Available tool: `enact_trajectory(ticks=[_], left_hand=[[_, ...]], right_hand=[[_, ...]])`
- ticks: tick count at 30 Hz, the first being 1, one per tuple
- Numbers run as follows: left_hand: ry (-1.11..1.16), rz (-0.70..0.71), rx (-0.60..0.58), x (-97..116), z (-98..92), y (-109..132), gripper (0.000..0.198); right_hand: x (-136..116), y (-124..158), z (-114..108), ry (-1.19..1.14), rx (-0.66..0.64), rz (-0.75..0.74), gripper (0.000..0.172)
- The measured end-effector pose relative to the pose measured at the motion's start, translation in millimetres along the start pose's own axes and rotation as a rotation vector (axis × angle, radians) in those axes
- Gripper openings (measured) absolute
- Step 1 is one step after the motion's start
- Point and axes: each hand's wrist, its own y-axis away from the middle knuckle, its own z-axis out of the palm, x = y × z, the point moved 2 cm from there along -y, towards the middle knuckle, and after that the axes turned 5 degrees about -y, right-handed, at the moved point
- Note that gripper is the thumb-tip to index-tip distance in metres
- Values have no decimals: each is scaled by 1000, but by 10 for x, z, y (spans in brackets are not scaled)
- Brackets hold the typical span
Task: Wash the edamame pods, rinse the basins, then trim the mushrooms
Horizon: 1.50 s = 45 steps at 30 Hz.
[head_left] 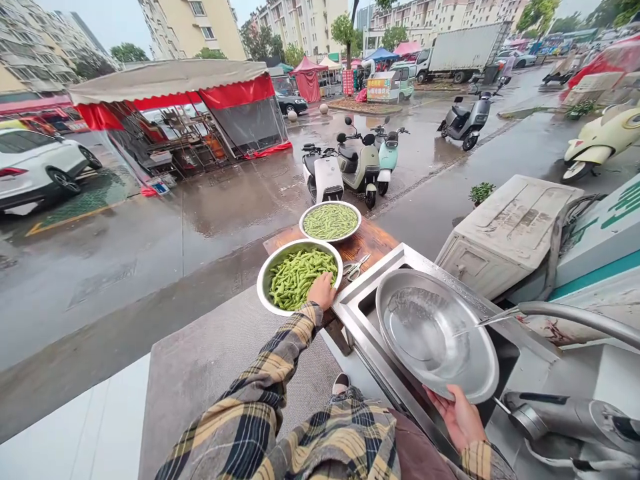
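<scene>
My left hand is closed at the near right rim of a steel basin. Green edamame pods fill that basin, and part of the rim is hidden behind the hand. With my right hand I grip the near edge of a second, larger steel basin, which sits tilted over the sink. A stream of water runs from the curved tap into it, and clear water lies in its bottom. Scissors lie between the basins on the wooden board.
Another basin of green pods in water stands farther back on the wooden board. The metal sink is at my right, with a grey pipe nearby. Scooters stand on the wet pavement ahead.
</scene>
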Motion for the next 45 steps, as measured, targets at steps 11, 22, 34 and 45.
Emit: enact_trajectory(ticks=[11,22,34,45], left_hand=[[-326,-203,-333,-1243,-258,-821,89],[-295,-517,-244,-1938,-271,-1168,72],[-353,-291,-273,-1462,-233,-50,73],[-208,-8,145,-103,-362,200,67]], right_hand=[[-2,-1,-101,-51,133,167,56],[-2,35,-83,-39,183,199,70],[-39,94,79,-95,138,147,62],[-132,194,212,-23,13,71,20]])
